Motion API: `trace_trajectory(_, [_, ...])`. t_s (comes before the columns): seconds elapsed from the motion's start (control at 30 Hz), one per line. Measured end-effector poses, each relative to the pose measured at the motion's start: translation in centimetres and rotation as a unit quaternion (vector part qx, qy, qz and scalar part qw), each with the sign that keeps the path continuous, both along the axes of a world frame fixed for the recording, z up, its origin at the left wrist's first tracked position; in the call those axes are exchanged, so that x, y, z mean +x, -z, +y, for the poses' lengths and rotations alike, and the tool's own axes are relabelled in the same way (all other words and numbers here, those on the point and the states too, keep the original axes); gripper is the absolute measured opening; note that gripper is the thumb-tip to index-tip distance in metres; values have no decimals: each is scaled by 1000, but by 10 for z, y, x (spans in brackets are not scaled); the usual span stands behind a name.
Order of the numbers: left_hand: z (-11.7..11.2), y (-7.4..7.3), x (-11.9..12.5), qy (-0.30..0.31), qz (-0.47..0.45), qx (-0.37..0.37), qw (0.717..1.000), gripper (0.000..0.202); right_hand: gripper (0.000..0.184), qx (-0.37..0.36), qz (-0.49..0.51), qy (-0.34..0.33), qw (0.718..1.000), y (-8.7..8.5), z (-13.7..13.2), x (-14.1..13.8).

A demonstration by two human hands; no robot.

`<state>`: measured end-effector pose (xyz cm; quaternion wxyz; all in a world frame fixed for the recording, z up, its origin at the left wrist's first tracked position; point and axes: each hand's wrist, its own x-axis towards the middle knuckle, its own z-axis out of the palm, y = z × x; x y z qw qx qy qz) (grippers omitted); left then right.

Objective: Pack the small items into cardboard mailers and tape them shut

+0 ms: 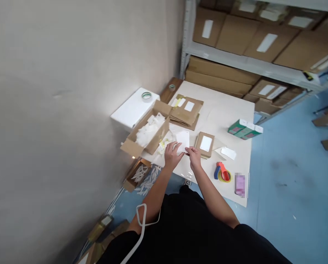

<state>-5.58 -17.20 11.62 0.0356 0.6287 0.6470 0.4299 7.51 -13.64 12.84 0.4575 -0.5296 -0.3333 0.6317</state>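
Observation:
Both hands are at a small white sheet (183, 139), perhaps a label or a small packet, held just above the table. My right hand (194, 157) pinches its lower right corner between thumb and fingers. My left hand (172, 157) is curled at its lower left side, fingers on the edge. To the right lies a small stack of flat cardboard pieces (205, 145) with a white label on top. Left of my left hand stands an open cardboard box (158, 138) filled with white crumpled plastic or paper (150, 129).
On the white table (230, 106) are flat cardboard mailers (186, 111), green boxes (245, 129), a red-and-blue tape dispenser (223, 172), a white slip (228, 153) and a pixelated purple item (240, 184). Shelving with cartons (235, 35) stands behind; a wall (84, 91) is left.

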Motion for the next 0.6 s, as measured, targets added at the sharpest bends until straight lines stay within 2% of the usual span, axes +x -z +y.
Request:
trace_trajectory(0.17, [53, 9, 43, 89, -13, -101, 991, 43, 39, -11, -7, 67, 998, 30, 26, 56])
trace_trajectory(0.27, [77, 21, 60, 130, -77, -183, 971, 54, 40, -9, 3, 95, 995, 42, 37, 84])
trace_trajectory(0.33, [89, 33, 70, 116, -180, -231, 949, 49, 39, -12, 3, 94, 996, 47, 45, 102])
trace_trajectory(0.43, [102, 52, 85, 85, -336, -271, 898, 43, 40, -26, 7, 79, 996, 54, 57, 122])
trace_trajectory(0.5, [109, 64, 92, 83, -386, -279, 875, 44, 41, -37, 14, 78, 996, 61, 64, 130])
trace_trajectory(0.6, [118, 78, 99, 82, -401, -288, 866, 43, 42, -48, 6, 81, 995, 76, 72, 132])
